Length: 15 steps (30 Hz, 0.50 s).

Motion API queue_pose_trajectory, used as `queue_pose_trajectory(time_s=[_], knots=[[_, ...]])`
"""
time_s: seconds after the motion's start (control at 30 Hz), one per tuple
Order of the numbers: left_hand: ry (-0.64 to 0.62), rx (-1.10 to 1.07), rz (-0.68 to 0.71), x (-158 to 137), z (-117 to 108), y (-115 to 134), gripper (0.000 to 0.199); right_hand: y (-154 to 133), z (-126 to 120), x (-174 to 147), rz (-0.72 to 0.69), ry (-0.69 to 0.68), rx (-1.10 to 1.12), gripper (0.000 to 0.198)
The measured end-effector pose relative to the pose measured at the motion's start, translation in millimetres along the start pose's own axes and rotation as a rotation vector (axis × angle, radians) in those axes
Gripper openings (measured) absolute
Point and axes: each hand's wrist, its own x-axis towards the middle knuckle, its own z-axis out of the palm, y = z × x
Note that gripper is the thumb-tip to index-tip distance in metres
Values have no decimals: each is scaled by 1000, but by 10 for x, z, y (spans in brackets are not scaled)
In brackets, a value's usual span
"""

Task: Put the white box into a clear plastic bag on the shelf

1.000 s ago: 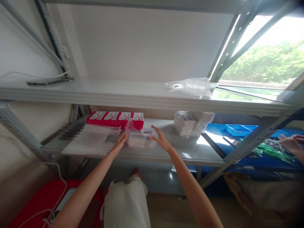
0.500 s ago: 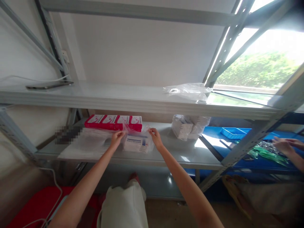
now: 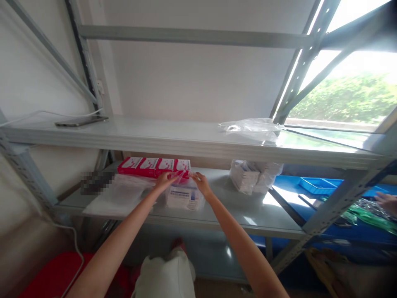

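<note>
Left fingers [image 3: 170,175], right fingers [image 3: 196,177] pinching 1 clear bag [image 3: 182,197] (filled), 4 pink box tops [image 3: 165,164] behind

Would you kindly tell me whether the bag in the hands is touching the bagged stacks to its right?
Apart: the head view shows a strip of shelf between the bag and the bagged stacks.

Holds both bare arms [image 3: 123,236] stretched forward, slanting inward toward each other. Pinches with thumb and fingers of the left hand [image 3: 163,181], and likewise with the right hand [image 3: 201,182]. Has the fingertips facing inward, near but apart.
</note>
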Motion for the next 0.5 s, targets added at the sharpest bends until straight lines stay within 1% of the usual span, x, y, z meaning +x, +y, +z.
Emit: queue_pose_trajectory(time_s=[0.07,0.1,0.17,0.23,0.27,0.3,0.37,0.43,0.5], knots=[[-13,98,4,34,30,48,31,15,32,35,-9,51,70,42],[8,110,10,34,47,67,33,18,52,47,-11,72,121,44],[51,121,32,13,86,96,47,16,101,68,9,91,244,46],[27,163,43,-13,125,111,64,0,162,92,39,96,376,45],[2,201,33,-20,138,113,66,-12,193,106,48,101,431,45],[-19,243,11,-23,143,111,61,-26,219,122,54,114,474,44],[-2,292,-54,-16,122,97,43,-57,251,154,72,172,510,43],[74,235,-83,-6,65,81,30,-86,249,185,119,225,493,43],[145,98,-50,-11,-2,81,27,-108,228,213,189,226,441,41]])
